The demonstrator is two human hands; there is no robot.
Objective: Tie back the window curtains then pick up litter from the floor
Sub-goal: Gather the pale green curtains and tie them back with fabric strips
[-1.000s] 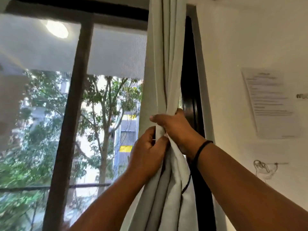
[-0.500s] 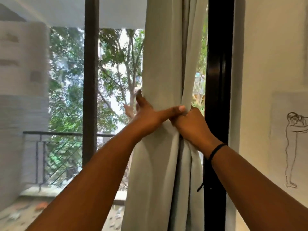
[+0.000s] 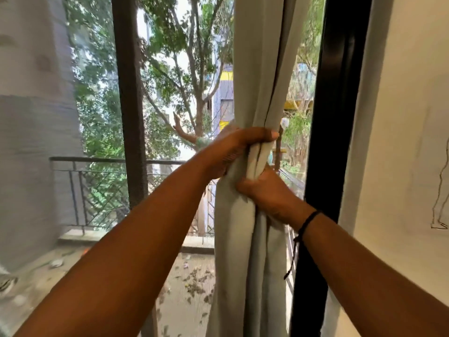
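Centre of the frame, the pale curtain (image 3: 252,93) hangs bunched beside the black window frame (image 3: 337,93). The left hand (image 3: 233,149) wraps its fingers around the gathered folds, the right hand (image 3: 269,193) clenching them just below.

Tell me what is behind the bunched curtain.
Behind the curtain show window glass, tree branches and a yellow building outside. The left hand and right hand grip the folds; whatever lies directly behind the fabric is covered.
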